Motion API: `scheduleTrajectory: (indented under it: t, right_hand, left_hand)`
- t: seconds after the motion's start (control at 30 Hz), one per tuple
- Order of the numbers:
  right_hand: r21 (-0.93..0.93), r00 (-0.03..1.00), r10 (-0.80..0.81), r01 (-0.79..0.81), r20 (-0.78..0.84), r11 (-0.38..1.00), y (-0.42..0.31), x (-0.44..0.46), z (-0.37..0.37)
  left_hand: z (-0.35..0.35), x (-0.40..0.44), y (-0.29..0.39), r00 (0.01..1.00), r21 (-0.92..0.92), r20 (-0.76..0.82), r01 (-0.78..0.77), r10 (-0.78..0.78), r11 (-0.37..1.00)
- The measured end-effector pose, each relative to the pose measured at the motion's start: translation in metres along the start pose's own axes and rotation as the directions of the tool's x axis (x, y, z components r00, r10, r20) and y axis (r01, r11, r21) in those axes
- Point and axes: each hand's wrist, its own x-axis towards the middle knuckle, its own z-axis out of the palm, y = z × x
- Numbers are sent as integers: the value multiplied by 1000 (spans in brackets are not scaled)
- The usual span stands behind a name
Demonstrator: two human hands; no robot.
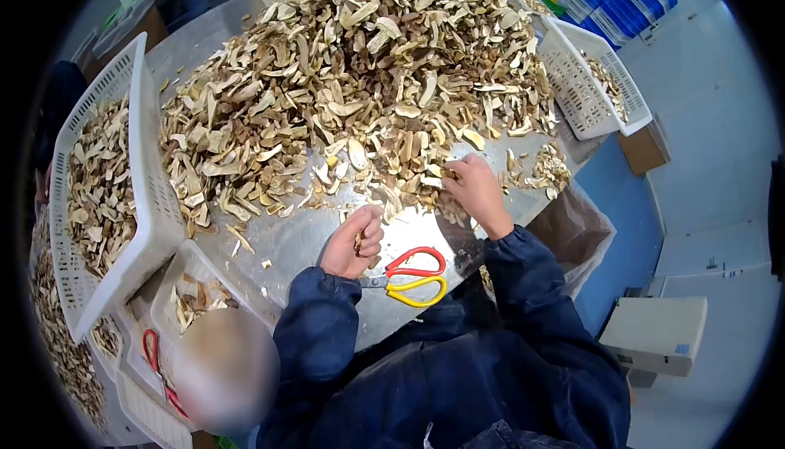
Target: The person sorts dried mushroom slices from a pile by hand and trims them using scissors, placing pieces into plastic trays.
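Slices (368,65) heap the metal table (286,244) above blue flooring (625,244).

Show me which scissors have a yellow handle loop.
The scissors beside the left hand: one loop yellow, one red. The other pair, far left, shows only red handles.

1. Your left sleeve (315,334) and right sleeve (531,277): dark navy, full length, loose cut, heavily creased.
2. Left cuff (334,279) and right cuff (505,239): same navy, gathered snug at the wrist.
3. Your left hand (353,244) and right hand (477,193): bare.
4. Your garment front (458,383): matching navy, wrinkled, faint sheen.
5. Bottom edge of view: crinkled dark patch (495,435) on you, material unclear.
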Motion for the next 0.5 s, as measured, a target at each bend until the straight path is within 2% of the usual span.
scheduleTrajectory:
  t: [0.13,0.23,0.33,0.37,0.4,0.5]
  right_hand:
    - [31,985,-171,171,9,985,10,7,11]
    - [189,979,-203,204,-27,960,2,9,6]
    - [427,971,107,-190,213,884,-39,-5,-21]
    - [486,994,-4,-48,105,873,-40,-11,-13]
    - [487,992,-30,-32,119,873,-51,-16,-15]
    - [557,988,-81,-8,134,830,-68,-26,-1]
  left_hand:
    - [1,0,-1,1000,59,8,-9,8,998]
    - [1,1,-2,999,168,13,-33,31,985]
    - [10,-1,-2,998,349,-33,-36,51,937]
    - [20,-2,-3,995,403,-46,-60,85,913]
    - [27,-2,-5,991,456,-58,-81,121,886]
    - [21,3,-11,984,410,-47,-136,170,902]
